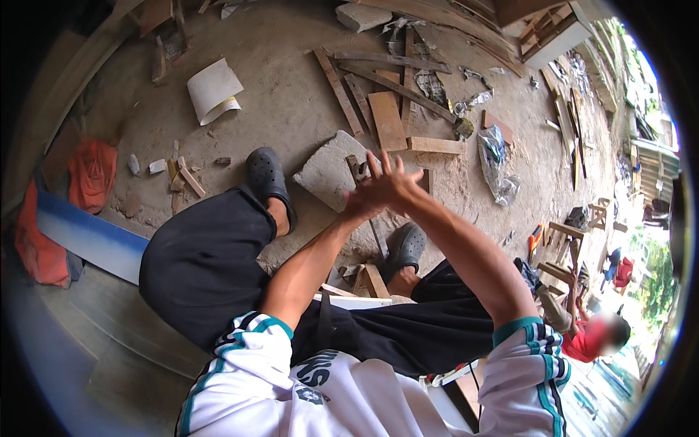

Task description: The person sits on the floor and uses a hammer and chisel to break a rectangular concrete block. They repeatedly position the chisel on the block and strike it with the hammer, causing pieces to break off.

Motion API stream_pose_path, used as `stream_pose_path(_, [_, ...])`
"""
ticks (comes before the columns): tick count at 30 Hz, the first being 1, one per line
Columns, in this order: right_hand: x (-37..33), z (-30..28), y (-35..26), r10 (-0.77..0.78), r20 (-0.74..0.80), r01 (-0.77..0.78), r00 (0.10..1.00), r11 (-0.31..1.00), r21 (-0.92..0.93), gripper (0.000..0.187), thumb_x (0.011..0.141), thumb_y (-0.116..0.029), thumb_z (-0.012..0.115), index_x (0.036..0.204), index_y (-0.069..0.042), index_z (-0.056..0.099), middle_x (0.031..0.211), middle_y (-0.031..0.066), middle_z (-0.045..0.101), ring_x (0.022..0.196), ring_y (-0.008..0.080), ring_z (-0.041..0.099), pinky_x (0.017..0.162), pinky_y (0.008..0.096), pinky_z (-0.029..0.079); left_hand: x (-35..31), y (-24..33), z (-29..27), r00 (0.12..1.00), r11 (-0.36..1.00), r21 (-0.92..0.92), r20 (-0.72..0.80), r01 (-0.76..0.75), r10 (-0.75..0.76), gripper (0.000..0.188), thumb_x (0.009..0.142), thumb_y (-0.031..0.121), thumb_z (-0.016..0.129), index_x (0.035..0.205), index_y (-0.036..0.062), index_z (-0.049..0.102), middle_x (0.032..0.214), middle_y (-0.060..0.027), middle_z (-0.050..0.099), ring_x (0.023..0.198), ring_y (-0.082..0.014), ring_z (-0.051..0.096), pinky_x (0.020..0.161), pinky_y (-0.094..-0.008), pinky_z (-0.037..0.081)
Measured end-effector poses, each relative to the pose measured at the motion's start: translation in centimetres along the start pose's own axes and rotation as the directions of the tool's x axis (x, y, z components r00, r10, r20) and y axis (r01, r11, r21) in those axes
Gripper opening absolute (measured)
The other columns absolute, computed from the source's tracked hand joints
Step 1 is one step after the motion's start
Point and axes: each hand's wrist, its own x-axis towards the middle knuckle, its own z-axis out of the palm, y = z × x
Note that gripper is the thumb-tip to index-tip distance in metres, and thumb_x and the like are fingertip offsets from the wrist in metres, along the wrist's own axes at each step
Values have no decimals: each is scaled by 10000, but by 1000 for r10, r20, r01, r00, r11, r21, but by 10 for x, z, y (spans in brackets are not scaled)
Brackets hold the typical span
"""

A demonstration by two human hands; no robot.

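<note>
Above a pale stone slab point(320, 169), my two hands meet in front of me, one against the other. My right hand point(393, 188) is open, its fingers spread, and nothing shows in its grip. Pressed against its palm side is my left hand point(358, 205), whose fingers are mostly hidden. Beneath them a narrow dark strip with a holed end point(357, 169) lies across the slab; the hands cover its middle, so its kind is unclear. My feet, in dark clogs point(268, 175), rest on either side of the slab.
Planks and wood offcuts point(387, 120) lie beyond the slab, with a clear plastic bag point(496, 166) to their right. A curled white sheet point(214, 89) is farther left. Orange cloth point(92, 175) and a blue-white board point(91, 231) are at left. A person in red point(582, 342) sits at right.
</note>
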Motion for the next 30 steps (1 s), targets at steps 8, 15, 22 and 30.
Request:
stream_pose_path(8, [10, 152, 77, -167, 5, 164, 986, 975, 150, 1000, 804, -861, 301, 1508, -151, 307, 1569, 258, 131, 1434, 463, 170, 1104, 625, 216, -18, -26, 7, 658, 449, 571, 227, -687, 719, 113, 763, 201, 586, 711, 107, 550, 727, -40, 551, 772, -218, 571, 782, -340, 474])
stream_pose_path(15, [-65, 137, 73, -54, 211, -149, 976, 546, 825, 711, 914, -495, 595, 1228, 93, 348, 796, 238, 662, 677, 345, 699, 598, 407, 566, -41, -25, 19, 709, 726, 77, 308, -683, 634, 145, 711, 216, 638, 735, 102, 552, 725, -62, 535, 778, -247, 573, 778, -364, 460])
stream_pose_path(22, [-60, 178, 99, -95, -118, 151, 989, 628, 763, 396, 851, -331, 689, 1003, 20, 588, 719, 175, 641, 569, 240, 653, 488, 363, 492, -44, -10, 10, 730, 724, 134, 251, -676, 636, 389, 705, 316, 763, 968, 94, 583, 951, -106, 590, 980, -305, 570, 871, -406, 445])
stream_pose_path(30, [-180, 151, 181, 281, 60, -231, 958, 628, 743, 307, 892, -277, 645, 994, 9, 600, 645, 116, 589, 479, 213, 598, 417, 381, 453, -37, -28, -18, 853, 745, 417, 220, -521, 473, 305, 795, 183, 693, 1081, 107, 621, 1014, -55, 612, 1045, -255, 558, 945, -413, 403])
